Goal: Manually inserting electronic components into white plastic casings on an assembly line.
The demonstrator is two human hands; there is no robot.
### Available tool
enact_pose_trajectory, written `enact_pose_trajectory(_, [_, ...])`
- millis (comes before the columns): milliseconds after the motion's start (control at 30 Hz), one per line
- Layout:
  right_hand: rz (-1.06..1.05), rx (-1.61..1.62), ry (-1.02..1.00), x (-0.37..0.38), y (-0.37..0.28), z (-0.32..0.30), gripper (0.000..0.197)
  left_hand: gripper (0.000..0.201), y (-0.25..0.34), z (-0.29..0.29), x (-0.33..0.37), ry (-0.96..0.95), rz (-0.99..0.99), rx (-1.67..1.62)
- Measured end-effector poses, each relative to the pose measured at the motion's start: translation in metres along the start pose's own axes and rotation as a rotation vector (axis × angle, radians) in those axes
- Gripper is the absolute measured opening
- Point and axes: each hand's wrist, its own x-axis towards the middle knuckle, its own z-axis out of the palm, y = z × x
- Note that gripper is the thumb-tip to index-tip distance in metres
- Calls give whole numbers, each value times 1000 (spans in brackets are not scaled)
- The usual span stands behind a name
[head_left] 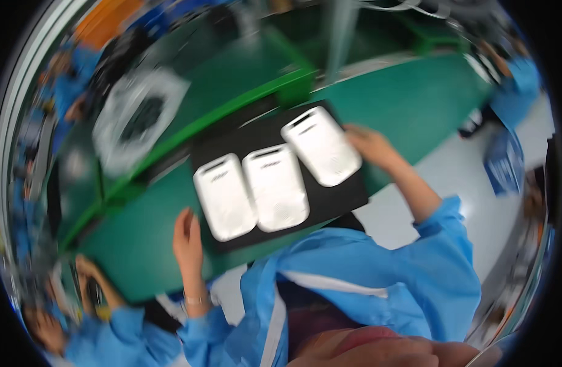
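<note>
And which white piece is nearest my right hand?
The rightmost piece, right beside your right hand. It's slanted more than the left piece and middle piece.

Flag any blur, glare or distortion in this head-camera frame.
Head view: pale rails at the left rim bow strongly; head view: the plastic bag is smeared, print on the white packages blurred; head view: a soft highlight brightens the floor.

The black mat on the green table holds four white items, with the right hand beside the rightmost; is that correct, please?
No: the head view shows three white items, not four, on the black mat on the green table, with the right hand beside the rightmost.
</note>
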Motion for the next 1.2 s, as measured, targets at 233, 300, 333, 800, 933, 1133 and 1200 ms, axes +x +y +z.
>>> enact_pose_trajectory(233, [-251,348,-21,28,-91,10,29,20,47,-39,59,280,237,18])
enact_pose_trajectory(300, [-439,113,-100,32,-128,29,26,17,58,-41,82,315,320,88])
enact_pose_trajectory(333, [-536,19,-147,34,-151,40,25,16,65,-44,92,327,341,152])
enact_pose_trajectory(800, [-1058,-224,-55,161,-282,178,21,31,73,-29,247,10,507,773])
enact_pose_trajectory(933, [-1018,-459,121,185,-309,202,22,25,66,-24,247,66,509,751])
enact_pose_trajectory(1133, [-727,-740,59,177,-340,221,19,19,62,-30,236,119,543,700])
enact_pose_trajectory(1200, [-723,-742,53,183,-341,220,19,20,60,-31,236,112,529,748])
